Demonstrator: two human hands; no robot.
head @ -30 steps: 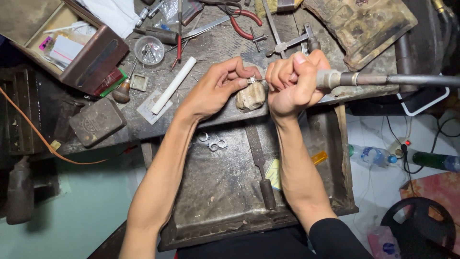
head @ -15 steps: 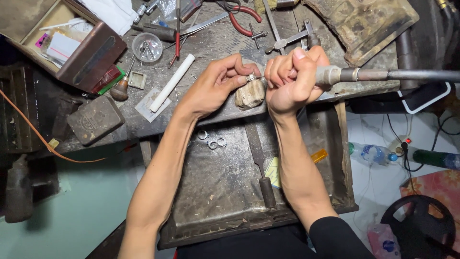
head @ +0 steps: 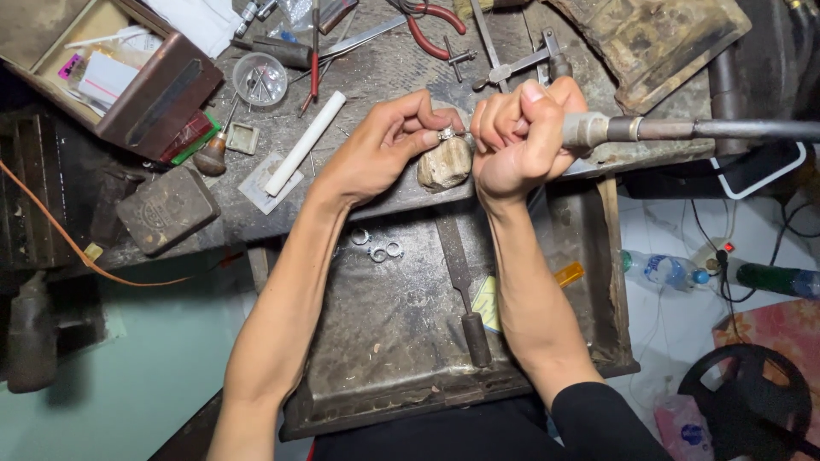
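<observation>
A person's two bare forearms reach up from the bottom of the view to the edge of a worn, cluttered workbench (head: 384, 77).

The left hand (head: 380, 149) pinches a small silver ring (head: 446, 133) between thumb and fingertips, the fingers curled closed around it. The ring is pressed onto the top of a chipped wooden bench peg (head: 444, 164) that juts from the bench edge, directly below the pinch.

The right hand (head: 517, 137) is closed in a fist around the grip of a rotary handpiece (head: 598, 130), just right of the ring and touching the left hand's fingertips. The tool's working tip is hidden behind the fingers, so whether it meets the ring cannot be told. The handpiece's metal collar and dark flexible shaft (head: 752, 129) run straight out to the right from the fist.

Below both hands hangs a dented metal catch tray (head: 376, 341). Three loose silver rings (head: 376, 249) lie in it below the left wrist, and a dark-handled file (head: 461, 286) lies lengthwise between the two forearms.

To the left of the gripping hand a white rod (head: 304, 143) lies slanted on the bench, with a small round clear dish (head: 260, 78) beyond it and an open brown box (head: 128, 72) further left. Red-handled pliers (head: 431, 24) lie above the hands.
</observation>
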